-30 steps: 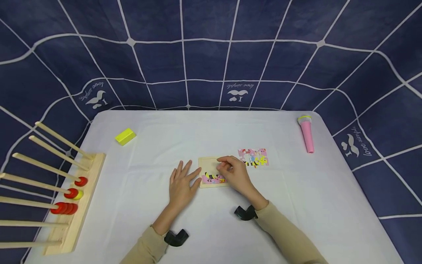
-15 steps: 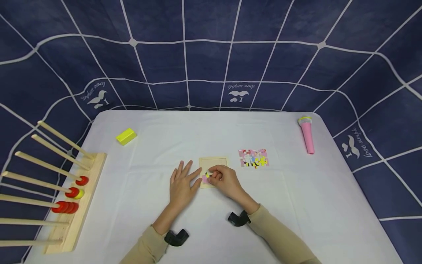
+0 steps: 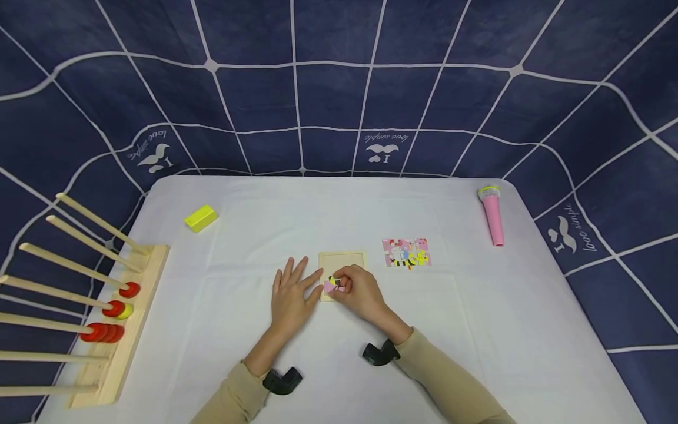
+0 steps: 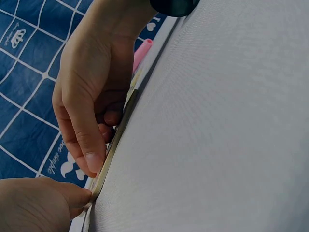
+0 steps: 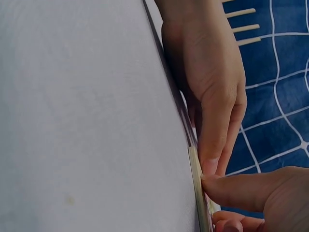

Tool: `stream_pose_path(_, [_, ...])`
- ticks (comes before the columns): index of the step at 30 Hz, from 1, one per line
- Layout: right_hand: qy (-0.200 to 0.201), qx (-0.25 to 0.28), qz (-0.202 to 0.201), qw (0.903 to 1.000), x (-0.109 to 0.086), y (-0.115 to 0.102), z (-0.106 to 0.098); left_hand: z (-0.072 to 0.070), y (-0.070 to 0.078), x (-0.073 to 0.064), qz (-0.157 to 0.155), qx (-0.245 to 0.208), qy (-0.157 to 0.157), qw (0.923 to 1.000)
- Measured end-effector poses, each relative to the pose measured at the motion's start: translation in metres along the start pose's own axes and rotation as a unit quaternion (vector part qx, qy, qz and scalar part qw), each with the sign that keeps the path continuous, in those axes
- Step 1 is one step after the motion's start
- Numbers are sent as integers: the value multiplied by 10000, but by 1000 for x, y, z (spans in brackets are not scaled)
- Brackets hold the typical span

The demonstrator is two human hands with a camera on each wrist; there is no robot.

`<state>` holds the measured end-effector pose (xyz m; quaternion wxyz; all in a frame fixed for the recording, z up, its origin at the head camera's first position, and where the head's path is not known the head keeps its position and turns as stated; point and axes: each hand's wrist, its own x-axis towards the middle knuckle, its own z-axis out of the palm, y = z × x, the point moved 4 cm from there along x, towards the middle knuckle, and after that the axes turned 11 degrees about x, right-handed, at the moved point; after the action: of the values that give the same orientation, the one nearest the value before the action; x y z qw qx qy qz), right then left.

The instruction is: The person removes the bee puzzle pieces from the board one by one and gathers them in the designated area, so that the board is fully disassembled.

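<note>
My left hand [image 3: 293,297] lies with fingers spread, its thumb and index fingertips touching the left side of a small wooden puzzle tray [image 3: 346,257]. Over the tray's lower part, my right hand [image 3: 362,294] pinches a small jigsaw piece [image 3: 329,286] with pink, yellow and black print, near the lower left corner. The fingers partly cover that piece and the ones around it. In the left wrist view the tray shows edge-on, with the right hand [image 4: 89,82] above it. A joined block of printed jigsaw pieces [image 3: 406,253] lies right of the tray.
A wooden bead rack [image 3: 124,330] with upright pegs and red and yellow rings stands at the left. A yellow block [image 3: 201,218] lies at the back left, and a pink toy microphone [image 3: 493,218] at the back right. White cloth [image 3: 254,206] covers the table.
My right hand has shifted left across the tray to its lower left part, uncovering the tray's upper right and the joined pieces. My left hand has stayed at the tray's left side.
</note>
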<state>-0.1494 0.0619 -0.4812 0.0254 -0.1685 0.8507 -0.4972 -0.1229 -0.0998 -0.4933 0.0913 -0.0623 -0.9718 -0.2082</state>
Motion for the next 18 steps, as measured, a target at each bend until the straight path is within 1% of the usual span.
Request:
stream_pose_path(5, [3, -242, 37, 9997, 0, 0, 2, 0, -1, 0, -44, 21, -14, 10000])
stream_pose_path(12, [-38, -310, 172, 9994, -1, -2, 3, 0, -1, -1, -60, 2, -21, 10000])
stream_pose_path(18, [-37, -396, 198, 9990, -1, -2, 3, 1, -1, -1, -47, -4, 0, 10000])
